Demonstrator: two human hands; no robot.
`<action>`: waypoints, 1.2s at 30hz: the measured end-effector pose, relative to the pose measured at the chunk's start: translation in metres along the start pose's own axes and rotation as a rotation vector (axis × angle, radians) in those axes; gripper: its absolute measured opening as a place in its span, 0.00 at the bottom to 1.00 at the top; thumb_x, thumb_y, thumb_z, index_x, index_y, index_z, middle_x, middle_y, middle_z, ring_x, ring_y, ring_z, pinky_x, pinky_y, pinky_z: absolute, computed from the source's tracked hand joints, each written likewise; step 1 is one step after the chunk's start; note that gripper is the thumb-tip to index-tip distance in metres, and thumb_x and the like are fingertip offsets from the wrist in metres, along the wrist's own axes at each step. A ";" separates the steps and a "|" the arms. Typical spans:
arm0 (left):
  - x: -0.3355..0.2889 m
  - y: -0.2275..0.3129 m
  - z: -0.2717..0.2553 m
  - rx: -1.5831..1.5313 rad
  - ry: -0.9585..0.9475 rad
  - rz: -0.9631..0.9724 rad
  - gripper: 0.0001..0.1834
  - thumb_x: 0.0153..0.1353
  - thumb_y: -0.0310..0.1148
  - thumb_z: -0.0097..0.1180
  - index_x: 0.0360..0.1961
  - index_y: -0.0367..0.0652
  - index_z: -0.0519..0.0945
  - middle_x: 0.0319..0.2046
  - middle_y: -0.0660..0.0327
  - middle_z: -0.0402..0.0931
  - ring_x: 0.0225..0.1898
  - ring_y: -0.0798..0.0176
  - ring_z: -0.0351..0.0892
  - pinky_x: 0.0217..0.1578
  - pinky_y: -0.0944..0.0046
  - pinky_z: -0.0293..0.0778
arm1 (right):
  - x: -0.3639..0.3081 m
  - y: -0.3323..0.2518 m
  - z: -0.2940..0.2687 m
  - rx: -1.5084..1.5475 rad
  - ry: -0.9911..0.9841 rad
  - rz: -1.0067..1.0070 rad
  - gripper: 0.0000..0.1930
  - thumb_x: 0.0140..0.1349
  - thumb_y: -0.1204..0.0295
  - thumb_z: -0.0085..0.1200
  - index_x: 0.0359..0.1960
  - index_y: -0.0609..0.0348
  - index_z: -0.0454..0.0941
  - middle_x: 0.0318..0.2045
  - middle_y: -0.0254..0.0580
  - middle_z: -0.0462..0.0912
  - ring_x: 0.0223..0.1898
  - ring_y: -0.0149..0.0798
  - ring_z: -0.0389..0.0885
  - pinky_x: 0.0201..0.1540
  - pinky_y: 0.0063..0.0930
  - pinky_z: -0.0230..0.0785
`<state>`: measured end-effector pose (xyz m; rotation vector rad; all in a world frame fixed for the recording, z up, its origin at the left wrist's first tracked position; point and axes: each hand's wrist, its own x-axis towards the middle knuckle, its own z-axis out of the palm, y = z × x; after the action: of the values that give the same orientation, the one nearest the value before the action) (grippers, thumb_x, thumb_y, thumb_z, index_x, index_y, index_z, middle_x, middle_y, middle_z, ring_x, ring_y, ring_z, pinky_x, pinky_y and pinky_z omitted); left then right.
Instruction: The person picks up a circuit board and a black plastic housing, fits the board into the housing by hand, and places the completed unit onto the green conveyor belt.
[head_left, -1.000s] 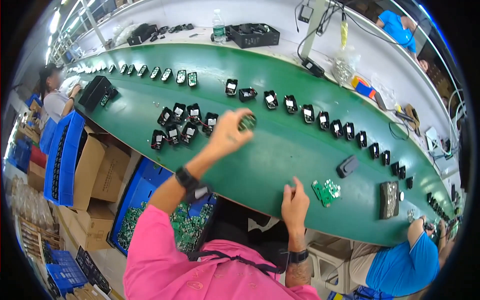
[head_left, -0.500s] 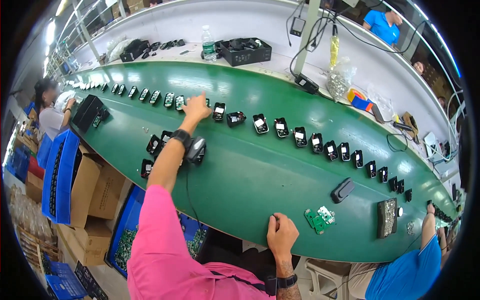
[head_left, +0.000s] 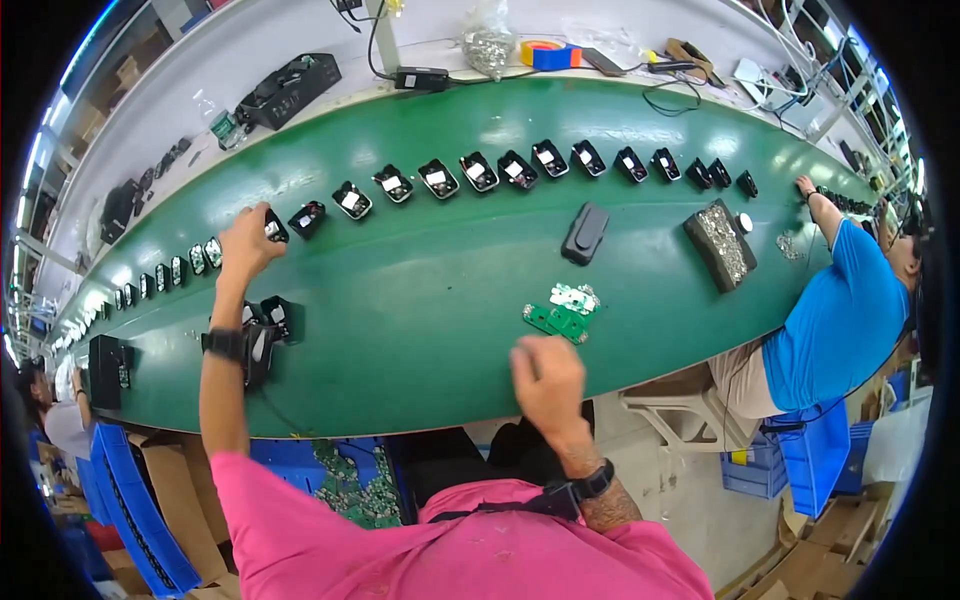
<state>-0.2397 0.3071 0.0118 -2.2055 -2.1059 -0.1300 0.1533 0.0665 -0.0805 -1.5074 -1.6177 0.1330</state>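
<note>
Fingers of the left hand [head_left: 245, 245] are closed on a small black plastic housing [head_left: 275, 228] (light, rigid), best pinched by its side walls; the right hand [head_left: 547, 378] is curled, empty, near green circuit boards [head_left: 555, 318].

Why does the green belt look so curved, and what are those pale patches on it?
Head view: the fisheye lens bows the straight green belt into an arc and blackens the corners; the pale patches are glare from overhead lights; the right hand looks slightly motion-blurred, while the left hand stays fairly sharp.
</note>
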 end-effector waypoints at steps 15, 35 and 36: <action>-0.242 0.209 0.000 -0.290 0.212 0.468 0.44 0.46 0.35 0.73 0.66 0.49 0.68 0.59 0.52 0.70 0.58 0.46 0.73 0.60 0.49 0.64 | -0.027 0.022 -0.055 0.400 -0.109 0.541 0.14 0.58 0.78 0.66 0.42 0.67 0.74 0.25 0.31 0.78 0.24 0.21 0.74 0.24 0.17 0.64; -0.296 0.209 0.037 -1.812 -0.128 -0.267 0.14 0.69 0.35 0.56 0.47 0.35 0.83 0.51 0.61 0.79 0.46 0.70 0.77 0.49 0.66 0.73 | 0.001 -0.067 0.003 0.821 -0.493 0.567 0.08 0.71 0.72 0.53 0.33 0.63 0.76 0.21 0.30 0.78 0.17 0.18 0.68 0.19 0.14 0.55; -0.295 0.207 0.036 -1.816 -0.127 -0.268 0.14 0.69 0.35 0.56 0.47 0.35 0.83 0.51 0.61 0.79 0.46 0.70 0.77 0.49 0.66 0.73 | 0.010 -0.059 0.007 0.785 -0.521 0.585 0.09 0.71 0.71 0.53 0.33 0.63 0.76 0.21 0.30 0.77 0.17 0.18 0.66 0.18 0.14 0.53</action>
<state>-0.0468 0.0098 -0.0618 -2.1304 -2.5366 -2.8735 0.1060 0.0630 -0.0430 -1.2950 -1.1892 1.4065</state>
